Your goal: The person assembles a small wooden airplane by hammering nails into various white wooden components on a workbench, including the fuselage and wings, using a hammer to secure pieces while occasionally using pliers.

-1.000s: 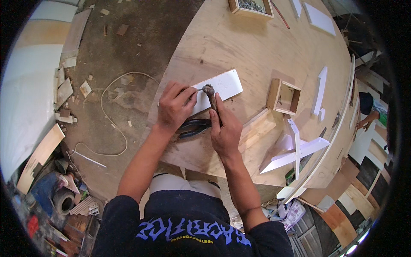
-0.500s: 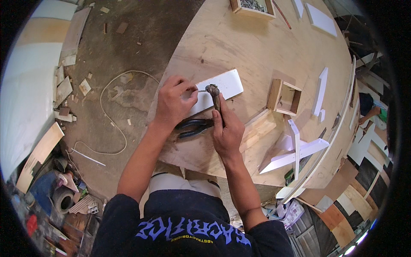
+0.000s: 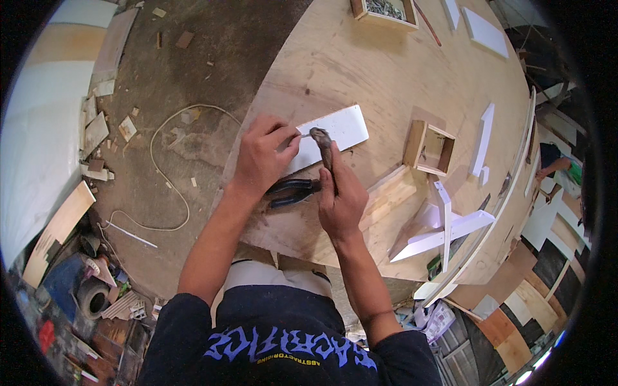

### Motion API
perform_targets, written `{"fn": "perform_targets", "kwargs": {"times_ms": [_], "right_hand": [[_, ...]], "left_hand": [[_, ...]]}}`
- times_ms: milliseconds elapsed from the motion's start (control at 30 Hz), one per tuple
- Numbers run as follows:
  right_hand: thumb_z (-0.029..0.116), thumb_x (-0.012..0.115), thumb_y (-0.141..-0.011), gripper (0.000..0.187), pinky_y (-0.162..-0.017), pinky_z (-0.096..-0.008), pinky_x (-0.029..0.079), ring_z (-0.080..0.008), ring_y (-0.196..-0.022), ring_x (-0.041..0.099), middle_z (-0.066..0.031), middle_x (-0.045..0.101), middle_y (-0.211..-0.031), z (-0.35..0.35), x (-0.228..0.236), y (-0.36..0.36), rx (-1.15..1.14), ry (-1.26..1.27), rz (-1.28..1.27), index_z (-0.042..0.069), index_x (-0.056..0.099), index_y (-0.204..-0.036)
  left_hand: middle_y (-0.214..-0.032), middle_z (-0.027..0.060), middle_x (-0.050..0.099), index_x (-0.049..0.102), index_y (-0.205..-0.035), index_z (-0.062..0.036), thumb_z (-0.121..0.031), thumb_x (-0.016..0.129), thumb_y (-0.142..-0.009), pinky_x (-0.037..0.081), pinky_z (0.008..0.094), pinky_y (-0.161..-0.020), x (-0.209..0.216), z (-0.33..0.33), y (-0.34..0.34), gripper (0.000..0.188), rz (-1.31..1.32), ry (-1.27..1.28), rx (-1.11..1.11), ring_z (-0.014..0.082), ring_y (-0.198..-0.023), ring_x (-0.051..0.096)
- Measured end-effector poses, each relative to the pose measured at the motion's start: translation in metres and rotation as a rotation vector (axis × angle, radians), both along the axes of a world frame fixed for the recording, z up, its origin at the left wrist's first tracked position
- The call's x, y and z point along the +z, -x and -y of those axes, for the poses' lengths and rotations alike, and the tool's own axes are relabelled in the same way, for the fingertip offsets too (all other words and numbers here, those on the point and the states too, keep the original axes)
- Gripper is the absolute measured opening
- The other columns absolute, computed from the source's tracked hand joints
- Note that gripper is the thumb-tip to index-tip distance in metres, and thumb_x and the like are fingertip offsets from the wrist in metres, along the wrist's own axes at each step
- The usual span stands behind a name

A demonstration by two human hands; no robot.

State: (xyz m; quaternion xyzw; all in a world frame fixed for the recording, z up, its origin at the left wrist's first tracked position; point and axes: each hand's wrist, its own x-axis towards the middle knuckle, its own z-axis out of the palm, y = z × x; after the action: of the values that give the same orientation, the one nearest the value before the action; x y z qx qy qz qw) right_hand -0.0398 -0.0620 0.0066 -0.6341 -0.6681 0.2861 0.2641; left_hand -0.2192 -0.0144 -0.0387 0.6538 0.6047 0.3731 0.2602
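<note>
My right hand (image 3: 343, 198) is wrapped round a short dark hammer (image 3: 325, 148), its thumb lying along the handle. A thin nail (image 3: 305, 136) is pinched between the fingertips of my left hand (image 3: 265, 151), and its far end meets the hammer head. Beneath both hands a white rectangular board (image 3: 344, 132) lies aslant on the wooden tabletop (image 3: 309, 83). Pliers with dark blue handles (image 3: 290, 193) rest between my wrists, their jaws hidden behind my right hand.
A small wooden box (image 3: 434, 148) holding a few bits stands to the right, near pale wood strips (image 3: 389, 196) and a crossed white assembly (image 3: 444, 225). Farther off is a box of nails (image 3: 385, 9). A cable (image 3: 152, 145) lies on the floor; another person (image 3: 560, 168) is at far right.
The hammer head has tilted slightly beside the nail. Both hands stay nearly in place, and the white board appears little changed.
</note>
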Motion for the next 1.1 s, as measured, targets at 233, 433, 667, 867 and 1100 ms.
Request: {"fn": "perform_targets", "kwargs": {"times_ms": [233, 433, 667, 867, 1100], "right_hand": [[0.01, 0.068, -0.099, 0.054, -0.067, -0.0439, 0.052, -0.033, -0.073, 0.065, -0.0172, 0.068, -0.087, 0.0, 0.002, 0.002, 0.013, 0.017, 0.014, 0.012, 0.058, -0.151], [0.01, 0.068, -0.098, 0.054, -0.072, -0.0445, 0.053, -0.0358, -0.079, 0.067, -0.0198, 0.07, -0.091, -0.003, 0.005, 0.005, -0.023, -0.001, -0.017, 0.01, 0.058, -0.151], [0.015, 0.065, -0.102, 0.048, -0.072, -0.0384, 0.053, -0.0286, -0.077, 0.066, -0.0169, 0.069, -0.089, 0.002, 0.005, 0.001, -0.079, 0.069, -0.047, 0.007, 0.058, -0.149], [0.018, 0.062, -0.105, 0.041, -0.061, -0.0246, 0.048, -0.0077, -0.069, 0.057, -0.0018, 0.063, -0.082, 0.057, 0.037, -0.013, -0.363, 0.161, -0.283, 0.0, 0.062, -0.143], [0.022, 0.079, -0.096, 0.032, -0.067, -0.0276, 0.052, -0.0106, -0.071, 0.061, -0.0063, 0.07, -0.083, 0.117, 0.111, -0.034, -0.566, 0.317, -0.327, -0.001, 0.07, -0.117]], "left_hand": [[-0.097, 0.0109, 0.07, 0.077, -0.096, -0.0043, -0.005, 0.084, -0.078, 0.056, 0.0396, -0.079, -0.005, 0.002, 0.0, 0.019, 0.009, -0.037, -0.018, 0.0298, -0.091, 0.069], [-0.097, 0.0107, 0.07, 0.077, -0.096, -0.0041, -0.004, 0.084, -0.078, 0.056, 0.0392, -0.078, -0.005, -0.001, 0.001, 0.019, 0.012, -0.066, -0.019, 0.029, -0.09, 0.069], [-0.096, 0.0105, 0.069, 0.075, -0.092, -0.005, -0.005, 0.082, -0.076, 0.056, 0.0404, -0.08, -0.009, 0.001, -0.001, 0.018, -0.001, -0.098, 0.012, 0.0298, -0.091, 0.068], [-0.097, 0.0103, 0.07, 0.072, -0.089, -0.0057, -0.005, 0.079, -0.074, 0.056, 0.039, -0.083, 0.001, 0.008, -0.001, 0.016, 0.069, -0.115, -0.015, 0.0299, -0.094, 0.067], [-0.088, 0.011, 0.077, 0.074, -0.092, -0.0023, -0.007, 0.078, -0.081, 0.058, 0.0313, -0.074, 0.112, 0.071, -0.025, 0.013, 0.337, 0.327, -0.381, 0.0179, -0.077, 0.072]]}}
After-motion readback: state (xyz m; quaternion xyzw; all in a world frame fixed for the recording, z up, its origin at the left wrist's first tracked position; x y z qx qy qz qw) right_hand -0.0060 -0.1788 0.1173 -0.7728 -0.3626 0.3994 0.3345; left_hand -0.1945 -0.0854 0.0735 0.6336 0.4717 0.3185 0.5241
